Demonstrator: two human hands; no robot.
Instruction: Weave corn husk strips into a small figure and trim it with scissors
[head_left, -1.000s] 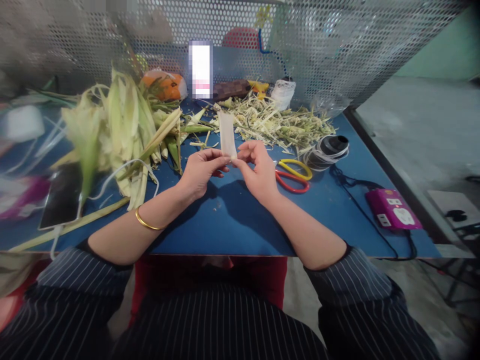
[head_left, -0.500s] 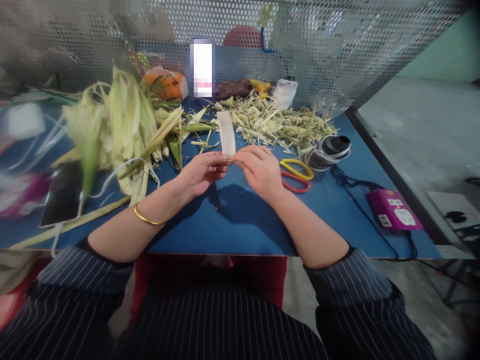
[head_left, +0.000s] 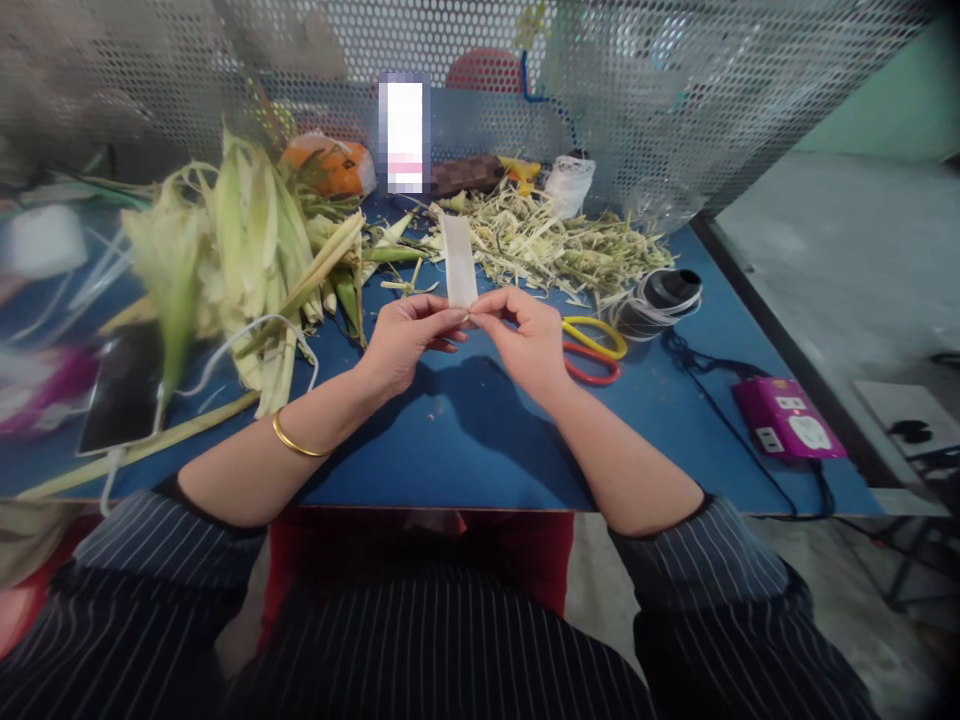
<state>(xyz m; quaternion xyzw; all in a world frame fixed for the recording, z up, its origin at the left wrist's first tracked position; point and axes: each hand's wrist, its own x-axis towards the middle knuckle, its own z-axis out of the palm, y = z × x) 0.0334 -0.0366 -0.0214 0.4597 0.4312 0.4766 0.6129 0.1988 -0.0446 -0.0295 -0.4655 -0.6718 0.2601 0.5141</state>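
A pale strip of corn husk (head_left: pixel 458 260) stands upright above the blue table (head_left: pixel 465 440). My left hand (head_left: pixel 409 340) pinches its lower end from the left, fingers closed. My right hand (head_left: pixel 525 335) pinches the same lower end from the right, thumb and forefinger pressed together. The two hands touch at the fingertips. A gold bangle sits on my left wrist.
A heap of green and yellow corn husks (head_left: pixel 240 250) lies at the left, shredded husk scraps (head_left: pixel 555 245) at the back. Yellow and red scissors (head_left: pixel 592 350) and a spool of cord (head_left: pixel 660 295) lie right of my hands. A purple power strip (head_left: pixel 787 415) sits near the right edge. A phone (head_left: pixel 124 390) lies at left.
The husk strip has stayed pinched between both hands and shifted slightly. My right hand's fingers have drawn in closer to the left hand's fingertips.
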